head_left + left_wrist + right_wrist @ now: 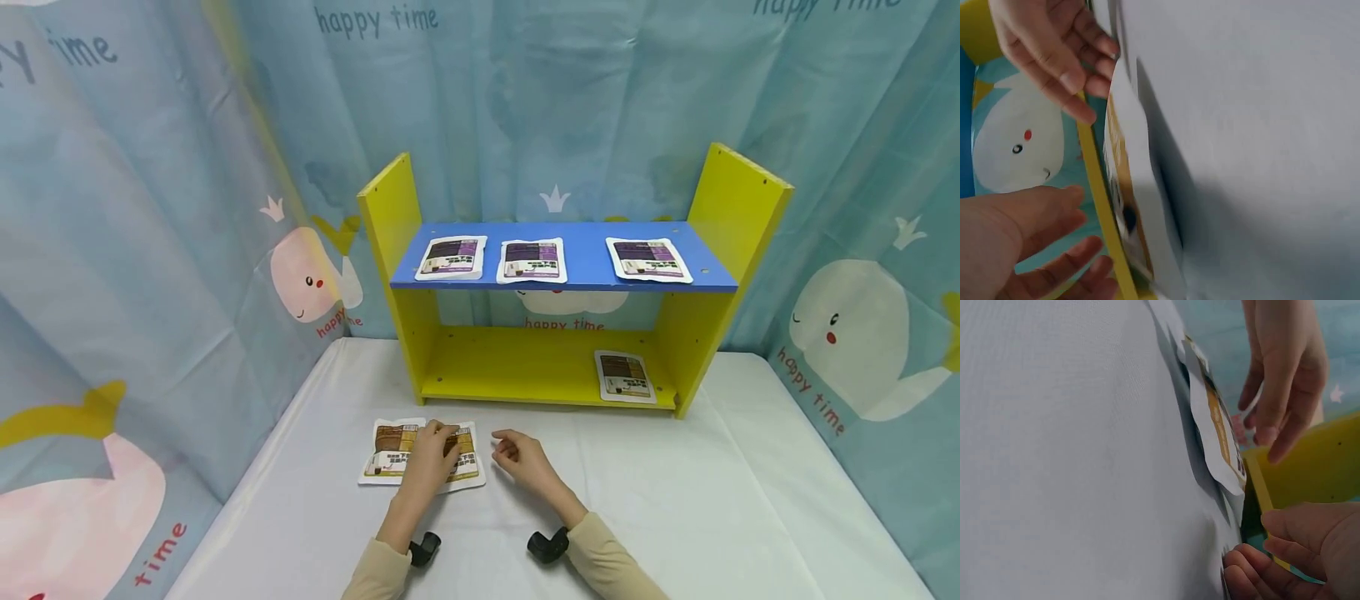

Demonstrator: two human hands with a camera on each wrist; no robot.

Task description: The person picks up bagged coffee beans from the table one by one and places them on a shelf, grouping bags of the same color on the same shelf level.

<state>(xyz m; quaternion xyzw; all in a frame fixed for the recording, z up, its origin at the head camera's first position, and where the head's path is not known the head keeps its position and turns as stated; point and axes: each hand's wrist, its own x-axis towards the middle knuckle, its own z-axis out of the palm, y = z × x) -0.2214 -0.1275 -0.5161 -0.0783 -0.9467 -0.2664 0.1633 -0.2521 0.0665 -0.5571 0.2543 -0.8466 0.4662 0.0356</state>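
Two white pouches with brown and yellow labels lie side by side on the table, a left pouch (387, 440) and a right pouch (468, 467). My left hand (431, 457) hovers over where they meet, fingers loosely bent. From the right wrist view, the left hand (1285, 378) hangs above a pouch (1215, 425) with its fingers around nothing. My right hand (525, 460) is just right of the pouches, its fingers loosely curled. In the left wrist view the right hand (1047, 47) is near one end of a pouch (1127, 181), holding nothing.
Behind the pouches stands a shelf with yellow sides (742, 217). Its blue upper board (585, 235) bears three purple-labelled pouches. On the yellow lower board (517, 358), another brown-labelled pouch (625, 377) lies at the right end. A patterned blue curtain (525, 100) hangs behind.
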